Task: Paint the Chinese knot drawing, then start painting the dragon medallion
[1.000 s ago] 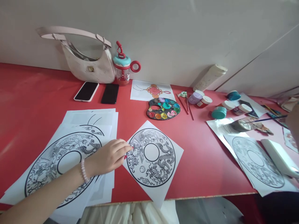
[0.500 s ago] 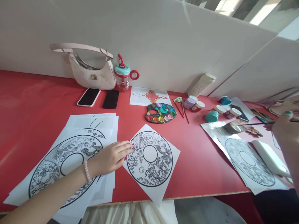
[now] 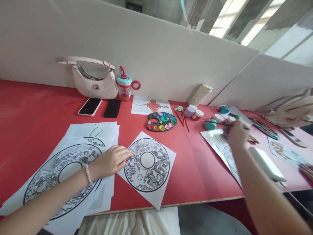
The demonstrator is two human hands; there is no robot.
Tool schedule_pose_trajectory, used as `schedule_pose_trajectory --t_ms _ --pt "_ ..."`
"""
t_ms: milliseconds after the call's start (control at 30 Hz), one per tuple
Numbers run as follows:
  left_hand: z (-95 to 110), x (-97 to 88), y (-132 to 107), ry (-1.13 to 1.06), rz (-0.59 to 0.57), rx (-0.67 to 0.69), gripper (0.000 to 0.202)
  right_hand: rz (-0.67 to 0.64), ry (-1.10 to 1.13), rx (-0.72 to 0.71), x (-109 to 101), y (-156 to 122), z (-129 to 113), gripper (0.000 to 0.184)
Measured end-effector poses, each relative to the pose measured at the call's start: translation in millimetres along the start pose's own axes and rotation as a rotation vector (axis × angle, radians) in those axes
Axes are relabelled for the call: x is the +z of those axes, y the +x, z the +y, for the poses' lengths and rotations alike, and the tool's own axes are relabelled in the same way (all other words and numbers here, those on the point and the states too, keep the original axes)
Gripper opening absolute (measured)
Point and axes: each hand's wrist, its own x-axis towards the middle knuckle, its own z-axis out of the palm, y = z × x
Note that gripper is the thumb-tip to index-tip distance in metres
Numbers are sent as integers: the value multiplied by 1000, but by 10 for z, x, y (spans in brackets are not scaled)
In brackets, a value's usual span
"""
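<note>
A square sheet (image 3: 147,160), printed with a ring of dragon and phoenix line art, lies at an angle near the table's front edge. My left hand (image 3: 116,160), with a beaded bracelet on its wrist, rests at the sheet's left edge, its fingers extended and the tips touching the paper. Under that forearm is a stack of larger printed sheets (image 3: 107,195). My right hand (image 3: 237,132), somewhat blurred, grips a dark paintbrush (image 3: 215,122) whose tip points left past the paint jars. To its left, a palette (image 3: 156,128) holds several colours of paint.
Behind the sheets are two phones (image 3: 112,108), a white handbag (image 3: 97,85) and a lidded cup (image 3: 125,88). Several paint jars (image 3: 210,124), brushes (image 3: 183,118) and a white power bank (image 3: 266,164) sit rightward. Another person's hand (image 3: 306,171) shows at the right edge.
My right hand has moved left from the right edge with the paintbrush, now over the other printed sheet near the jars. My left hand stays at the sheet's edge. The view has turned right.
</note>
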Motion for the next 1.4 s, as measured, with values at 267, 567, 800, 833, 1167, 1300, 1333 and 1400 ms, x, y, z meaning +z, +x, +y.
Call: schedule_pose_trajectory --t_ms 267,567,800,833,1167,1300,1333,1400 --pt "-95 34 488 -81 -8 -29 28 -36 260 -51 842 -583 -10 42" --pt "-217 269 563 -179 54 -112 31 -4 59 -300 965 -524 -142 41" --pt "-217 276 547 -175 31 -111 30 -54 -66 -364 988 -572 -201 41" --pt "-220 277 546 -175 32 -114 30 -60 -70 -371 994 -572 -209 42" --pt "-232 301 549 -155 24 -101 32 -69 -103 -393 1064 -502 -260 41" --pt "-219 288 544 -142 18 -92 30 -75 -109 -382 1059 -481 -250 40" --pt "-215 283 544 -140 17 -91 30 -80 -111 -378 1056 -479 -250 41" --pt "-209 274 542 -139 12 -90 31 -86 -112 -369 1049 -480 -256 41"
